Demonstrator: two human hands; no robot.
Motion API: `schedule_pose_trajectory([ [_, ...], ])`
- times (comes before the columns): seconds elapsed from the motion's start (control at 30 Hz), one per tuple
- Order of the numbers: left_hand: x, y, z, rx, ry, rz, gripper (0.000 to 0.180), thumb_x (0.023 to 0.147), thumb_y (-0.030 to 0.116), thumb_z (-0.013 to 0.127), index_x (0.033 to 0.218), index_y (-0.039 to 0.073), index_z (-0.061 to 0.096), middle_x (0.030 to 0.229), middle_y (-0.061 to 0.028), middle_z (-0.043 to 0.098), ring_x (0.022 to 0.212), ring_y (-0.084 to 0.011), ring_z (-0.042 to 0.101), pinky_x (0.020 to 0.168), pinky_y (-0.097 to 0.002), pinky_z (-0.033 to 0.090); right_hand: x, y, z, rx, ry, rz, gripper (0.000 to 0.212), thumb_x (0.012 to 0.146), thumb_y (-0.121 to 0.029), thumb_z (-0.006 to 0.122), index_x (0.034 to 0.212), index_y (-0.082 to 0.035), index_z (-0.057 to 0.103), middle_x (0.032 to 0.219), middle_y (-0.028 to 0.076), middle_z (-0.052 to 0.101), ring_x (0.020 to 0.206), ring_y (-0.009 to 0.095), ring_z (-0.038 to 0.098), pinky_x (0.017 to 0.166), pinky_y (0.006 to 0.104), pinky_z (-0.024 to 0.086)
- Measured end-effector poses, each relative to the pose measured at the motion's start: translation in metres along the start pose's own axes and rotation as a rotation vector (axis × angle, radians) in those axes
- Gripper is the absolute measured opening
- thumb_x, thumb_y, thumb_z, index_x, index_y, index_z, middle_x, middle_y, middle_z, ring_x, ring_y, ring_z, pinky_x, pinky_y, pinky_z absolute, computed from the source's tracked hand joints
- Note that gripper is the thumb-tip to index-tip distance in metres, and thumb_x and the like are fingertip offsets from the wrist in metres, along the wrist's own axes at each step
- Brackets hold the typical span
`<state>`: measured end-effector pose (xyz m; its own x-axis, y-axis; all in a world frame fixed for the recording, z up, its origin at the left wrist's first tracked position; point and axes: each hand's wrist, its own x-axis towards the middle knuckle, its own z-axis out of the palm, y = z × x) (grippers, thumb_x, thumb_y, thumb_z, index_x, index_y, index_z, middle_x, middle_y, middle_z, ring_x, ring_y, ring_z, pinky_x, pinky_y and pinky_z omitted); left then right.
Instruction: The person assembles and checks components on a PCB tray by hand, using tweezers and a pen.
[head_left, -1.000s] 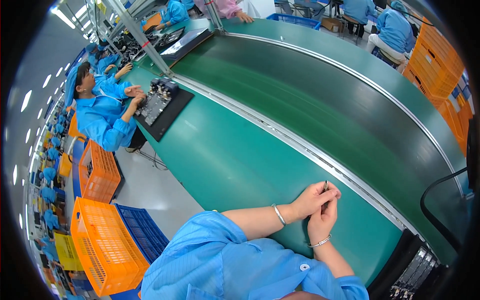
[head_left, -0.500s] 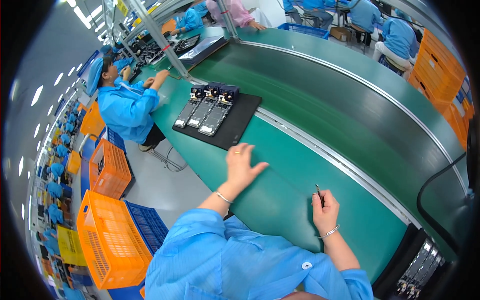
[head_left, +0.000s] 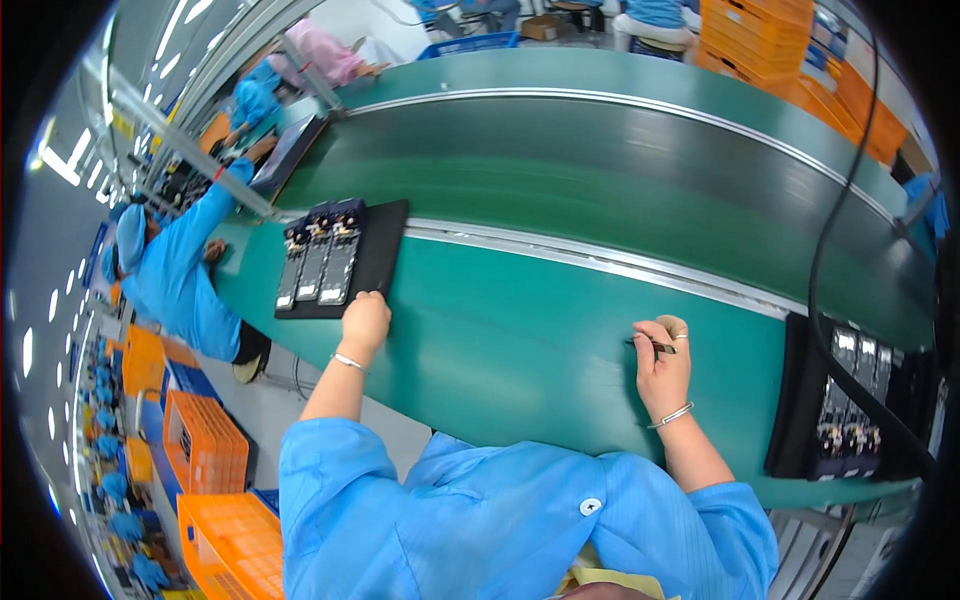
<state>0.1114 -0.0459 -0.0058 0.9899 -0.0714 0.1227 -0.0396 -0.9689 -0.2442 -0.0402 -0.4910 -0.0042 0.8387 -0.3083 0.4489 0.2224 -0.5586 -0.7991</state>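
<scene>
My left hand is closed at the near right corner of a black mat, its fingertips pinching the mat's edge. On that mat lie three opened smartphones side by side, their inner parts showing and dark blocks at their far ends. Over the green bench, my right hand holds slim dark tweezers between thumb and fingers, with the tip pointing left. The tweezers touch nothing else that I can see.
More opened phones lie on a second black mat at the right, crossed by a black cable. A metal rail borders the sunken green belt. A co-worker in blue reaches across the bench at left. Orange crates stand lower left.
My view has turned to the right. My left hand has gone from spread over the bench to closed on the mat's corner. The tweezers have tilted from upright to nearly level.
</scene>
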Motion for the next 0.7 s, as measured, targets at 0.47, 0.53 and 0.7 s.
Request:
schedule_pose_trajectory([
  [0.47,-0.090,0.286,-0.136,-0.402,0.025,1.209,0.012,0.071,0.016,0.062,0.064,0.007,0.061,0.065,-0.0111,0.062,0.062,-0.0260,0.066,0.051,-0.0377,0.054,-0.040,0.015,-0.124,0.097,0.230,0.292,0.015,0.079,0.007,0.071,0.094,0.002,0.067,0.093,0.008,0.065,0.083,0.013,0.064,0.073,0.0243,0.054],
  [0.53,-0.112,0.327,-0.156,-0.626,0.089,1.318,0.009,0.068,0.014,0.061,0.066,0.006,0.059,0.064,-0.0093,0.060,0.061,-0.0236,0.065,0.051,-0.0352,0.054,-0.043,0.015,-0.136,-0.060,0.201,0.342,0.015,0.080,0.006,0.071,0.094,0.003,0.067,0.092,0.009,0.066,0.082,0.013,0.065,0.073,0.0246,0.054],
  [0.7,-0.151,0.381,-0.179,-0.824,0.044,1.465,0.015,0.080,0.018,0.065,0.075,0.005,0.058,0.072,-0.0096,0.059,0.065,-0.0249,0.064,0.056,-0.0344,0.054,-0.054,0.013,-0.138,-0.175,0.190,0.290,0.018,0.075,0.004,0.074,0.089,0.001,0.064,0.086,0.011,0.066,0.077,0.018,0.065,0.069,0.0275,0.053],
])
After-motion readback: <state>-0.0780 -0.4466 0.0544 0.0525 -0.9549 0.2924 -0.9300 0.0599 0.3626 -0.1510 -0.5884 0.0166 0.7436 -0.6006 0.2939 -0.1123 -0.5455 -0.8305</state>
